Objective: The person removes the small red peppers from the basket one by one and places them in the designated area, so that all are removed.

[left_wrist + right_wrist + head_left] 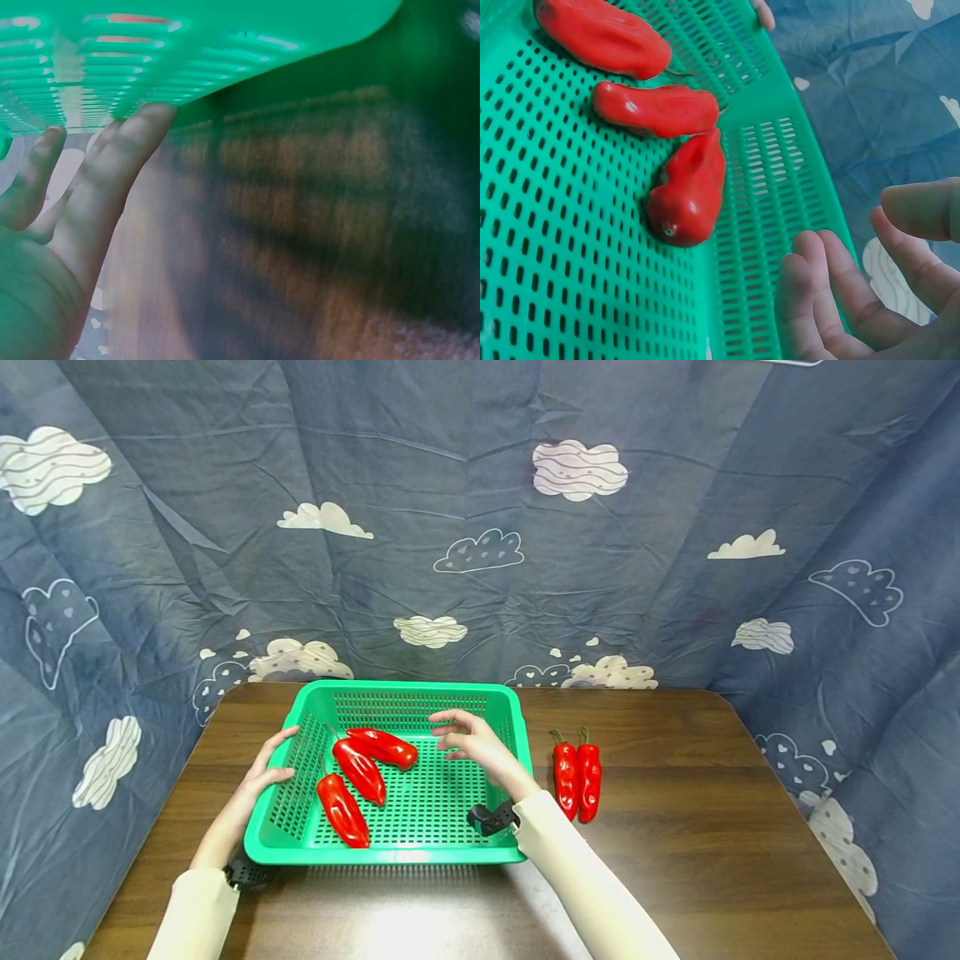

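Observation:
A green perforated plastic basket (405, 857) has three shiny red peppers in it: a front one (342, 811), a middle one (360, 770) and a back one (382, 748). At the basket's left side, my left hand (258, 781) touches the rim and wall; its thumb lies over the rim. From the left wrist, the visible fingers (112, 172) extend fairly straight beneath the basket's edge. Over the right half of the basket hovers my right hand (476, 745), fingers loosely bent and spread, holding nothing. The right wrist view shows its fingertips (808, 244) near the basket's side wall.
Two more red peppers, a left one (566, 777) and a right one (590, 781), lie side by side on the wooden table (690, 827), just right of the basket. A blue curtain (480, 527) with cloud prints hangs behind the table and along both sides.

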Motion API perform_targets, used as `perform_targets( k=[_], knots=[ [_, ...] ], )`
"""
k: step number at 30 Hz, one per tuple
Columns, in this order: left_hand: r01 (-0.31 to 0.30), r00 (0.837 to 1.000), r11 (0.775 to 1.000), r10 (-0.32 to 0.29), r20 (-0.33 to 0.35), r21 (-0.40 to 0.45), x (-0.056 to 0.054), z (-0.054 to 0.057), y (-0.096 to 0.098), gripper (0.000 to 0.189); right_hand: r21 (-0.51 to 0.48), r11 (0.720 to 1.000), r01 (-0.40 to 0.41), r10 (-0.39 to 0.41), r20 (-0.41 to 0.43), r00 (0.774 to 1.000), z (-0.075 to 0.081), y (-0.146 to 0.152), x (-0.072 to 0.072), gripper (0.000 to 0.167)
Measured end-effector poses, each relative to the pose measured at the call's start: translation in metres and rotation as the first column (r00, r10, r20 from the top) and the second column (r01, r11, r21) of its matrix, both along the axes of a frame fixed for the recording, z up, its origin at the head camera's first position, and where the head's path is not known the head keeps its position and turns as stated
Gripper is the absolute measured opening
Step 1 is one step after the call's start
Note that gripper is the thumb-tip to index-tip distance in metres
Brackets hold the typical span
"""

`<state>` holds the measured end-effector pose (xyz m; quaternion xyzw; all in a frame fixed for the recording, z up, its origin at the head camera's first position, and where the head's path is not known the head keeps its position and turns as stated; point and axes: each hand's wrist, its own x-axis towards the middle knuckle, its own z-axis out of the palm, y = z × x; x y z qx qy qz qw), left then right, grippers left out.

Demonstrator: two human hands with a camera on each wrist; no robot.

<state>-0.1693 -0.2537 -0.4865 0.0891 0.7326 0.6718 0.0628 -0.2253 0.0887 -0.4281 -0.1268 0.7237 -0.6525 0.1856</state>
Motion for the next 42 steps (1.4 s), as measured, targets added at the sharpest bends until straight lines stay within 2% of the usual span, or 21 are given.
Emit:
perform_targets(
  k=[14, 21, 26, 29, 32, 39, 42],
  knots=[
    [0.0, 0.999, 0.999, 0.001, -0.043, 0.033, -0.002, -0.001, 0.0, 0.06, 0.024, 0.999, -0.03, 0.03, 0.028, 0.999, -0.004, -0.019, -0.003, 0.043],
    [0.027, 0.999, 0.989, -0.024, -0.021, 0.148, -0.002, -0.001, 0.0, 0.061, 0.017, 1.0, -0.023, 0.022, 0.07, 0.997, -0.007, -0.028, -0.005, 0.041],
    [0.027, 0.999, 0.986, -0.022, -0.035, 0.165, -0.003, -0.001, 0.001, 0.061, 0.026, 0.999, -0.021, 0.018, 0.114, 0.993, -0.009, -0.034, -0.006, 0.04],
    [0.029, 0.999, 0.987, -0.023, -0.036, 0.16, -0.003, -0.001, 0.001, 0.061, 0.048, 0.998, -0.027, 0.021, 0.128, 0.992, -0.011, -0.037, -0.007, 0.039],
    [0.013, 0.999, 0.996, -0.008, -0.052, 0.09, -0.003, -0.002, 0.001, 0.061, 0.053, 0.998, -0.039, 0.03, 0.157, 0.987, -0.014, -0.041, -0.008, 0.04],
    [0.008, 1.0, 0.998, -0.007, -0.028, 0.066, -0.002, 0.0, 0.001, 0.061, 0.056, 0.998, -0.029, 0.017, 0.213, 0.977, -0.021, -0.05, -0.009, 0.048],
    [-0.006, 0.999, 1.0, 0.007, -0.049, 0.027, -0.003, -0.001, 0.001, 0.06, 0.053, 0.998, -0.022, 0.01, 0.215, 0.977, -0.023, -0.052, -0.009, 0.051]
  ],
)
